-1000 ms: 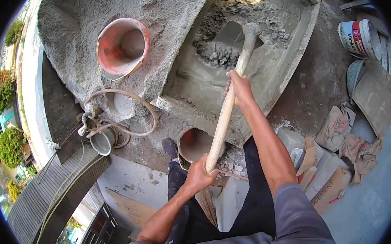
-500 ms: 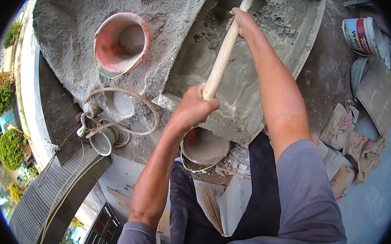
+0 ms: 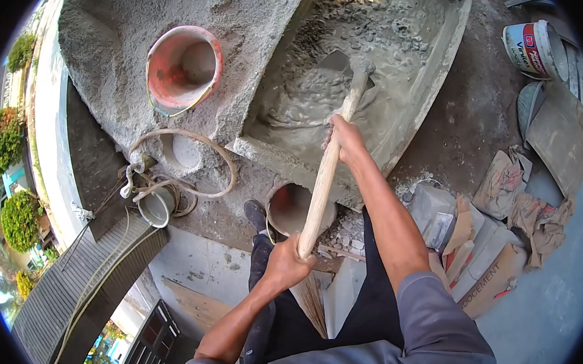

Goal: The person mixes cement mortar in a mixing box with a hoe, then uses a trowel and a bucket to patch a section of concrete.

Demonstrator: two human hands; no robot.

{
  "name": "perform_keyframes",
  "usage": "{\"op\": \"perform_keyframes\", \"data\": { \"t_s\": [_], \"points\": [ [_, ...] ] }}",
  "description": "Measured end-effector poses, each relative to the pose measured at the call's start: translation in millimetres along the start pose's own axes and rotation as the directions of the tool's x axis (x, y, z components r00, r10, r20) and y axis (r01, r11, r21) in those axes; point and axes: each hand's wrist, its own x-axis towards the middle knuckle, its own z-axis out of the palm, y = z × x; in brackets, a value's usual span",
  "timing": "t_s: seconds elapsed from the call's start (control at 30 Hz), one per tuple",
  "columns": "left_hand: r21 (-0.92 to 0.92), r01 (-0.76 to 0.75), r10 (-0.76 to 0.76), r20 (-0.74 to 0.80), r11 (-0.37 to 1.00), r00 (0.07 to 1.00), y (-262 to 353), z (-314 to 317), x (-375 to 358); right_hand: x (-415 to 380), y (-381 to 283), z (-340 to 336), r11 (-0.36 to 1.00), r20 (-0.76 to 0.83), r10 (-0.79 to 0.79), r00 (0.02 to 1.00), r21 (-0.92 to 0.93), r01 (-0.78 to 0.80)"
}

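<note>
Our left hand [image 3: 287, 263] and right hand [image 3: 348, 140] clamp the wooden handle [image 3: 321, 197]. We see the far blade [image 3: 335, 61] only partly, perhaps sunk in wet mix [image 3: 297, 101].

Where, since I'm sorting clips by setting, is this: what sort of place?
Probably a small building site: a trough of wet mix, a sandy heap and a printed cement bag.

Wooden-handled hoe [image 3: 324, 184] in wet mortar [image 3: 387, 114]
</note>
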Motion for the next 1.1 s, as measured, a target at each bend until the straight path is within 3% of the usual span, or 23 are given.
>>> {"op": "perform_keyframes", "data": {
  "t_s": [0.17, 0.23, 0.27, 0.33, 0.4, 0.47, 0.63, 0.73, 0.9, 1.0, 1.1],
  "points": [
    [-0.156, -0.064, 0.072, 0.047, 0.986, 0.996, 5.8, 0.6, -4.5, -59.7, -56.9, 13.5, 0.985, -0.058, -0.162, 0.985, -0.077, 0.157],
    [-0.113, -0.109, 0.115, 0.041, 0.988, 0.993, 28.3, -17.4, 41.2, -39.1, -106.1, 27.0, 0.952, -0.048, -0.306, 0.951, -0.020, 0.305],
    [-0.160, -0.226, 0.226, -0.024, 0.961, 0.974, 42.2, -28.3, 70.0, -24.4, -136.5, 37.3, 0.933, -0.009, -0.360, 0.933, -0.005, 0.360],
    [-0.093, -0.316, 0.311, -0.061, 0.944, 0.948, 62.7, -56.8, 132.5, 23.9, -191.9, 59.5, 0.891, 0.027, -0.454, 0.891, 0.005, 0.454],
    [-0.238, -0.119, 0.141, 0.081, 0.964, 0.987, 107.3, -100.4, 177.4, 82.0, -234.3, 84.8, 0.863, 0.036, -0.504, 0.863, -0.018, 0.505],
    [-0.344, -0.068, 0.125, 0.148, 0.937, 0.981, 119.8, -129.8, 207.0, 167.5, -253.0, 92.4, 0.903, 0.079, -0.428, 0.900, -0.014, 0.430],
    [-0.412, 0.012, 0.049, 0.138, 0.911, 0.989, 102.4, -142.7, 186.5, 143.5, -206.8, 130.8, 0.933, -0.010, -0.341, 0.940, -0.123, 0.337],
    [-0.468, 0.053, 0.019, 0.147, 0.882, 0.989, 89.5, -138.1, 156.8, 126.6, -181.7, 135.1, 0.941, 0.019, -0.274, 0.962, -0.202, 0.272],
    [-0.348, 0.132, -0.082, 0.155, 0.928, 0.985, 76.1, -125.9, 106.9, 109.6, -118.4, 108.1, 0.988, 0.099, -0.136, 0.986, -0.060, 0.142],
    [-0.328, 0.097, -0.071, 0.090, 0.940, 0.993, 50.4, -101.6, 84.7, 92.3, -77.4, 104.8, 0.986, 0.036, -0.094, 0.995, -0.135, 0.098],
    [-0.380, 0.166, -0.127, 0.126, 0.910, 0.984, 49.2, -86.9, 69.8, 70.3, -64.2, 98.2, 0.985, 0.121, -0.073, 0.990, -0.147, 0.090]
  ]
}}
